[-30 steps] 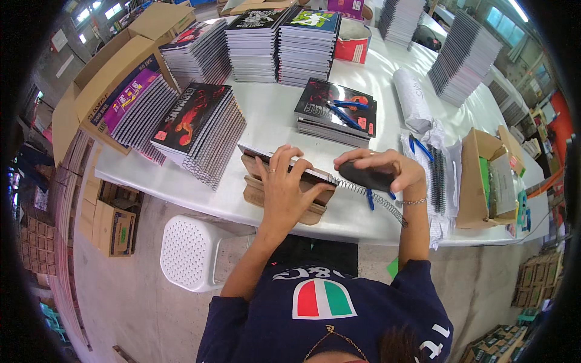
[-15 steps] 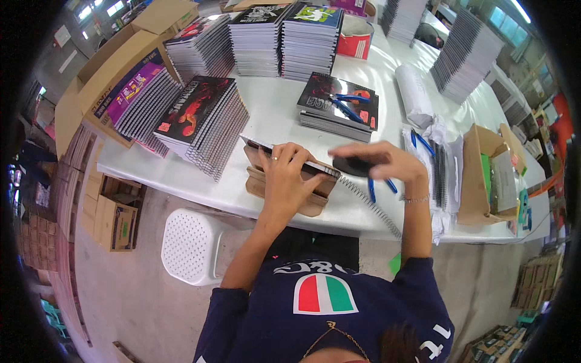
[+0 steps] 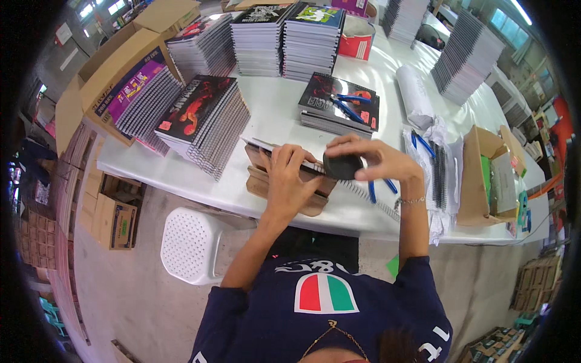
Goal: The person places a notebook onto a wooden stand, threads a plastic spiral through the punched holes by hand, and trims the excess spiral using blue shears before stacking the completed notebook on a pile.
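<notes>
Here, the head view looks down on a white worktop where the left hand lies flat, fingers spread, pressing a thin stack of sheets onto a brown cardboard jig at the near edge. The right hand has its fingers closed around a dark round object, held at the right end of the stack just above a spiral wire that runs out toward the worktop edge. Blue-handled pliers lie partly hidden under this hand. By judgement, the step in hand is binding: the wire is being worked into the punched edge of the stack. The next move calls for steady downward pressure from the left hand so that the sheets stay aligned. Behind, a notebook stack with second pliers on top, fanned notebooks, and taller piles stand well apart
</notes>
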Available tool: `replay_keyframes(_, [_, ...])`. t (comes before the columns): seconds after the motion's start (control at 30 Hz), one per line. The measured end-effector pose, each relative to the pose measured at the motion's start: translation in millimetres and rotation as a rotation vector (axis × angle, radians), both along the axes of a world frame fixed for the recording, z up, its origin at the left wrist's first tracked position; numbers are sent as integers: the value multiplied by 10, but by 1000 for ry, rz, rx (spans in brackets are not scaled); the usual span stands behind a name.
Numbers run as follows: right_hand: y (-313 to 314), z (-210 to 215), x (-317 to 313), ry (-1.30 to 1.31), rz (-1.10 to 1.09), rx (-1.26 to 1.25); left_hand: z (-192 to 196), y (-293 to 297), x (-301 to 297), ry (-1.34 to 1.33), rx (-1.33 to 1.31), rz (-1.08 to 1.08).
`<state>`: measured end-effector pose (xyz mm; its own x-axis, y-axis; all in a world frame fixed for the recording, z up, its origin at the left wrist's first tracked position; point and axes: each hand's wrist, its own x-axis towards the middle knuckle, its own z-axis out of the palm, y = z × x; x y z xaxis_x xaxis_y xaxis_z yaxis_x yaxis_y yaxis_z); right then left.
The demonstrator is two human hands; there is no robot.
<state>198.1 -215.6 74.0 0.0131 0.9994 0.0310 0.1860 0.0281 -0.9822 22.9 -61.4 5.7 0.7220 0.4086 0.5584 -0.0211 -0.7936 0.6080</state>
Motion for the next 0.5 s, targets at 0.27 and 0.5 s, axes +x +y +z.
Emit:
replay_keyframes(0.27, [152, 74, -60, -184, 73, 64, -174, 19, -10, -158, -27, -25])
replay_keyframes(0.5, [76, -128, -66, 96, 117, 110, -210, -68, -44, -207, -99, -12])
